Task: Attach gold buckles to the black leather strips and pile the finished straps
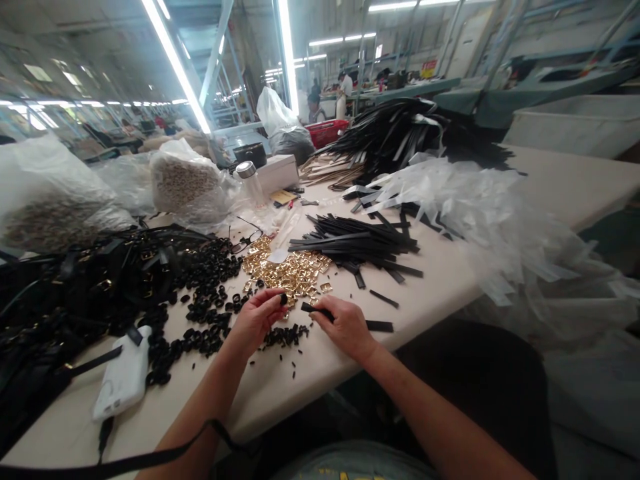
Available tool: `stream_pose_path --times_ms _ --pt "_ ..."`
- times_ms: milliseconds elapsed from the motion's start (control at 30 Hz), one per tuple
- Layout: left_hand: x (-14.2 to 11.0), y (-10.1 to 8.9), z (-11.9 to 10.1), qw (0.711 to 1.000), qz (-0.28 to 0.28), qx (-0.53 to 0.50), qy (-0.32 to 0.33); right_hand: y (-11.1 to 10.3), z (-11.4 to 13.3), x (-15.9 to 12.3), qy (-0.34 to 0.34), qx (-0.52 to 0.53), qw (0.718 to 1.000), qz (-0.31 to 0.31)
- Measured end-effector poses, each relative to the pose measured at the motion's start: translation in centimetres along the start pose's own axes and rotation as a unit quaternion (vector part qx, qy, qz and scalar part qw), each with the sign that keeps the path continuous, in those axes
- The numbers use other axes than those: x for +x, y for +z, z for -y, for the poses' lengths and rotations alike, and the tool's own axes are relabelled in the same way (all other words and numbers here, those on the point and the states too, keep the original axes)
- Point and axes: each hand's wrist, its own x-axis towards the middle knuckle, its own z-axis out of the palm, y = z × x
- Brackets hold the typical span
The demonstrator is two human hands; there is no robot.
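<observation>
My left hand (257, 317) is closed in a pinch on a small black loop (283, 299) near the table's front edge. My right hand (343, 323) is closed around a black strap (373, 325), whose end pokes out toward the left hand. Just beyond both hands lies a heap of gold buckles (290, 270). Several small black loops (210, 300) are scattered to the left and under my hands. A pile of cut black straps (355, 243) lies behind my right hand.
A white phone (123, 377) lies at the front left beside a mass of finished black belts (75, 280). Clear plastic sleeves (500, 227) spill over the right side. Bags of parts (185, 183), a jar (249, 179) and a white box (277, 172) stand farther back. People work at distant tables.
</observation>
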Motion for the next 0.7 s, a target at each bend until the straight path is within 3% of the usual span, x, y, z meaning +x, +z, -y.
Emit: stream_pose_path --times_ms 167,300,533,700 --pt "0.1 0.8 1.7 0.997 0.044 -0.026 -0.059 0.2 0.0 -0.3 -0.040 0.015 0.998 -0.037" --pt "-0.3 1.3 1.9 0.994 0.077 -0.021 -0.071 0.4 0.1 -0.2 -0.064 -0.018 0.997 -0.041" --pt "-0.5 1.4 1.6 0.997 0.052 0.011 -0.057 0.5 0.1 -0.2 -0.094 -0.057 0.994 -0.013" --pt "-1.0 1.3 1.1 0.990 0.061 0.127 0.001 0.5 0.2 -0.5 -0.123 -0.116 0.986 0.000"
